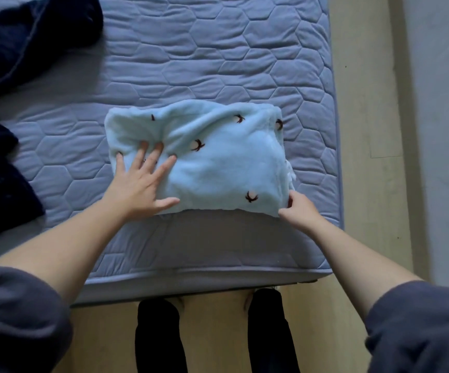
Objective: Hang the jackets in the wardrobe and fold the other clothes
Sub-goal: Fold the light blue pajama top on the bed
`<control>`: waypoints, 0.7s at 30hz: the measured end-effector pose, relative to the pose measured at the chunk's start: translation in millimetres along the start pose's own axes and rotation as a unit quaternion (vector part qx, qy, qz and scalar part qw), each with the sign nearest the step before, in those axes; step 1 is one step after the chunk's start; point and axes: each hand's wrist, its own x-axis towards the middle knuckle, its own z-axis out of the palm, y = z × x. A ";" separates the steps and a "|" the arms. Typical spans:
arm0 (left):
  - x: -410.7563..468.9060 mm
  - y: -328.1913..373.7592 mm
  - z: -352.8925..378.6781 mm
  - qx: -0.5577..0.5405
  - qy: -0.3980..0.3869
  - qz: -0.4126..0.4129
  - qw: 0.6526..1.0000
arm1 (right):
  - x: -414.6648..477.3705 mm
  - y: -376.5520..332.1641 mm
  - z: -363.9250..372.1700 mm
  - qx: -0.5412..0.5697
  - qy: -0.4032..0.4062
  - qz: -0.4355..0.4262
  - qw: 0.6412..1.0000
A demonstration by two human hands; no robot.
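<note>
Fleece garment [218,162], pale blue with dark motifs, folded on the quilted mattress [218,49]. Flat on its left part presses the left hand [137,187], fingers spread. The right hand [298,208] holds the near right corner in a pinching grip. Navy clothes [16,36], possibly jackets, lie beyond the left hand.

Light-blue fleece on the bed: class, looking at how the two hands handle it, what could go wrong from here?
1. The fleece lies near the mattress edge; a tug by the right hand, pinching its near corner, might drag it off.
2. Only the left hand presses it flat; lifting it may let the bulky fold spring open.
</note>
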 end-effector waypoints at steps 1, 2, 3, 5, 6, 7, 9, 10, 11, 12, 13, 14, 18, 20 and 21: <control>0.5 -1.0 -5.0 -0.011 0.034 0.002 0.999 | 1.0 -7.3 -3.2 0.052 0.029 -0.002 0.998; 1.9 -1.4 -9.5 -0.020 0.072 -0.001 0.997 | 2.9 -17.0 -8.4 0.098 0.073 -0.004 0.992; 4.3 -1.4 -13.4 -0.026 0.109 -0.006 0.994 | 6.9 -28.0 -15.4 0.132 0.124 -0.002 0.984; 13.1 -1.5 -18.8 -0.029 0.154 -0.029 0.987 | 18.2 -52.3 -32.3 0.198 0.171 0.015 0.965; 19.0 -1.8 -20.3 -0.032 0.159 -0.043 0.986 | 25.1 -63.6 -39.6 0.232 0.155 0.026 0.960; 25.6 -2.5 -20.9 -0.035 0.157 -0.057 0.985 | 32.7 -74.2 -44.6 0.257 0.119 0.037 0.958; 39.1 -4.4 -19.3 -0.033 0.146 -0.074 0.986 | 49.5 -88.9 -48.2 0.280 0.052 0.056 0.957; 44.3 -5.3 -17.5 -0.034 0.141 -0.077 0.986 | 56.5 -92.6 -47.5 0.293 0.056 0.056 0.953; 48.8 -6.1 -15.3 -0.038 0.137 -0.081 0.986 | 61.9 -93.4 -46.2 0.310 0.087 0.052 0.945; 52.3 -6.8 -13.0 -0.048 0.134 -0.091 0.986 | 65.3 -90.6 -45.3 0.316 0.137 0.049 0.937; 55.0 -7.0 -11.4 -0.062 0.127 -0.105 0.984 | 66.9 -84.5 -44.4 0.301 0.187 0.058 0.933; 57.6 -6.8 -10.4 -0.073 0.116 -0.117 0.984 | 65.5 -77.8 -42.7 0.272 0.225 0.075 0.932; 69.9 -6.3 -10.0 -0.082 0.087 -0.137 0.983 | 57.1 -59.0 -26.8 0.196 0.259 0.122 0.938; 71.5 -11.1 -11.2 -0.088 0.101 -0.151 0.979 | 54.3 -72.1 -24.4 0.086 0.303 0.071 0.947; 70.1 -13.6 -11.0 -0.089 0.109 -0.154 0.978 | 53.1 -81.7 -23.8 0.015 0.322 0.009 0.947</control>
